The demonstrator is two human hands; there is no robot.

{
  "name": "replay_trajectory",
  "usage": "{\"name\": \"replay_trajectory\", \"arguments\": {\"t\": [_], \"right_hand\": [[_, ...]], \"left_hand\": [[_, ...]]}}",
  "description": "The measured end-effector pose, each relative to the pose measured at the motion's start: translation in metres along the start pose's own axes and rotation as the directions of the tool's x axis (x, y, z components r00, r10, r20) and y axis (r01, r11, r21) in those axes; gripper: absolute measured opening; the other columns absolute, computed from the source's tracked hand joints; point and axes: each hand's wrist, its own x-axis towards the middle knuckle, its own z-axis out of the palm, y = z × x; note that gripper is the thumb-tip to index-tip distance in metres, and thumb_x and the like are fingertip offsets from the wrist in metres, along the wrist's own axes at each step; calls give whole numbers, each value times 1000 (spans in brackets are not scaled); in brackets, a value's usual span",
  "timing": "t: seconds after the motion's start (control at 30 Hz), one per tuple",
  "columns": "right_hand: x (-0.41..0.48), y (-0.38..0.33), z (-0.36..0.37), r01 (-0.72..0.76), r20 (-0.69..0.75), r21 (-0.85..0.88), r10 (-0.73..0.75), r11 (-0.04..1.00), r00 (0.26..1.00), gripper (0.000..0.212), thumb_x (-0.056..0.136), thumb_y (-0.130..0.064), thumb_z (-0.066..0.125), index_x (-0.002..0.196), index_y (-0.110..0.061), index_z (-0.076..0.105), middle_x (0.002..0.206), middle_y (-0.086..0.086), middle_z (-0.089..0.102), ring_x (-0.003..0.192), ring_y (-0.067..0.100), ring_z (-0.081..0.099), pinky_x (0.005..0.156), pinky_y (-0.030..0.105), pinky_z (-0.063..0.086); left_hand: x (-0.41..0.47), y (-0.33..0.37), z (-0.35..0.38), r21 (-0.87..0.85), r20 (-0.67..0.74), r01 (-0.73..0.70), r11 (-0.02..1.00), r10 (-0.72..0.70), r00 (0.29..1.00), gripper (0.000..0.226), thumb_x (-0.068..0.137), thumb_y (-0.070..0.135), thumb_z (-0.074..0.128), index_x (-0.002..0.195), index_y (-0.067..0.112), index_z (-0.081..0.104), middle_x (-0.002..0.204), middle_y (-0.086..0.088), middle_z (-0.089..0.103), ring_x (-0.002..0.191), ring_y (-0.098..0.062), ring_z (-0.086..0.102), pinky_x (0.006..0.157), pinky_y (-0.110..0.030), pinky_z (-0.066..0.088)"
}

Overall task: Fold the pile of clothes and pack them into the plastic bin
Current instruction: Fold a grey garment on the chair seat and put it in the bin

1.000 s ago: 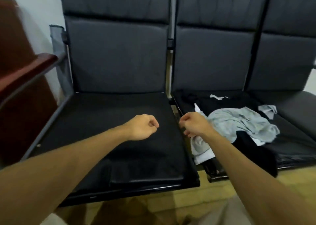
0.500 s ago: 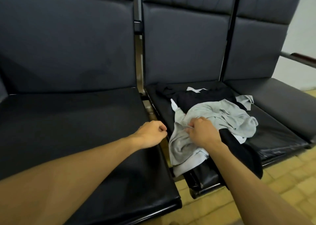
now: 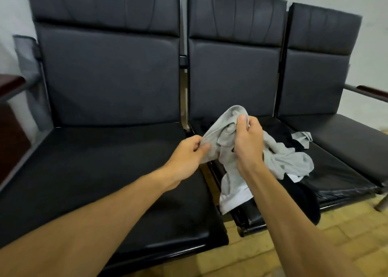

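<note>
While your right hand (image 3: 246, 139) grips a bunched fold of the grey garment (image 3: 227, 150) raised above the middle seat (image 3: 336, 184), your left hand (image 3: 190, 151) pinches its edge nearer the left seat (image 3: 105, 171). Its lower end trails onto dark clothes (image 3: 281, 132) piled on the middle seat.

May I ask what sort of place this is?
Probably a waiting area or lobby: a row of linked black padded seats, wood-capped armrests and a tiled floor.
</note>
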Motion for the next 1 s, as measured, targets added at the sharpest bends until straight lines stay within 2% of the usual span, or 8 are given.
{"name": "replay_trajectory", "arguments": {"t": [0.1, 0.4, 0.53, 0.63, 0.7, 0.83, 0.93, 1.0], "right_hand": [[-16, -10, 24, -28, 79, 85, 22, 996, 997, 22, 102, -29, 43, 87, -16, 52, 85, 2, 54, 77, 12, 53, 71, 29, 49], [-72, -30, 89, -50, 494, 154, -33, 987, 869, 5, 94, -22, 62, 92, -17, 63, 84, -3, 67, 76, 12, 63, 70, 30, 55], [-89, -22, 117, -229, 632, 122, 102, 966, 768, 8, 91, 1, 59, 96, -6, 59, 78, 6, 69, 45, 13, 49, 39, 23, 38], [-81, -11, 129, -380, 691, 18, 263, 925, 673, 23, 90, 2, 61, 112, -3, 59, 91, 14, 70, 61, 17, 60, 54, 27, 48], [-79, 1, 131, -401, 722, -43, 306, 915, 620, 29, 91, -6, 63, 119, -6, 57, 101, 14, 69, 81, 20, 68, 73, 33, 55], [-83, 20, 130, -83, 718, -423, 390, 902, 576, 38, 92, -39, 61, 121, -18, 48, 108, 1, 63, 101, 16, 63, 91, 35, 52], [-82, 26, 129, 327, 719, -625, 360, 709, 594, 39, 93, -55, 49, 103, -18, 51, 93, -2, 61, 88, 14, 59, 73, 29, 48], [-87, 30, 129, 525, 768, -632, 374, 570, 520, 52, 90, -65, 42, 90, -16, 59, 86, 0, 64, 81, 13, 58, 66, 28, 45]], "left_hand": [[-22, 4, -35, -187, -78, 55, 981, -71, 994, 23, 101, 22, 46, 109, 8, 62, 108, -12, 70, 104, -28, 66, 93, -48, 53], [-90, -13, -150, -520, -379, -34, 853, -195, 905, 28, 102, 22, 41, 113, 8, 64, 106, -6, 73, 96, -19, 70, 74, -30, 58], [-111, -46, -187, -530, -553, 37, 847, -379, 742, 31, 101, 27, 46, 115, 8, 66, 111, -14, 70, 102, -28, 67, 91, -43, 53], [-111, -63, -200, -424, -619, 212, 881, -453, 642, 25, 97, 32, 52, 99, 13, 69, 100, -10, 70, 96, -26, 66, 89, -39, 52], [-104, -69, -203, -235, -647, 335, 913, -404, 647, 26, 97, 36, 50, 90, 17, 67, 96, -4, 67, 92, -21, 62, 84, -37, 50], [-95, -90, -197, -13, -671, 381, 924, -291, 682, 33, 98, 34, 47, 86, 9, 63, 84, -4, 62, 78, -15, 58, 64, -26, 44], [-95, -105, -200, 137, -649, 400, 906, -223, 728, 33, 99, 32, 46, 90, 7, 65, 88, -5, 65, 79, -14, 58, 66, -25, 44], [-95, -108, -205, 231, -632, 382, 895, -160, 758, 29, 100, 30, 45, 91, 11, 65, 88, -1, 65, 83, -12, 59, 70, -26, 45]]}}
